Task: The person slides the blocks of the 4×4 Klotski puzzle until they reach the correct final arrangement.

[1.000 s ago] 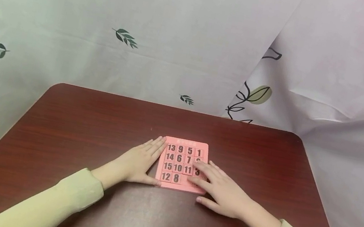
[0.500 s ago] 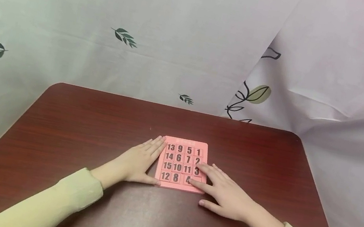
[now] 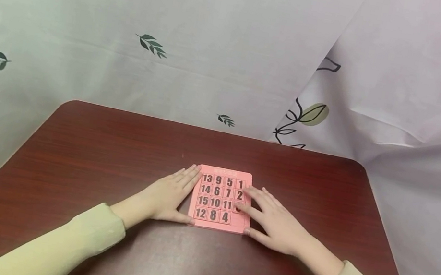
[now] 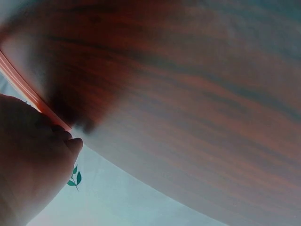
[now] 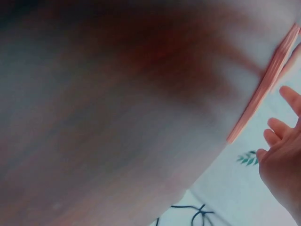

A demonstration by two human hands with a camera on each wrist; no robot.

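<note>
The number puzzle (image 3: 216, 227) lies flat on the bench (image 3: 113, 149), my left hand (image 3: 168, 198) straight-fingered along its left edge, my right hand (image 3: 277, 227), loosely outstretched, partly covering the 3 tile (image 3: 238, 210). If I push that tile crookedly, it could jam in its column.

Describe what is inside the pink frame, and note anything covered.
Inside the pink frame sit numbered tiles in four rows, with a gap at the near right corner. The right hand partly covers the tile below 2, hiding much of its number.
</note>
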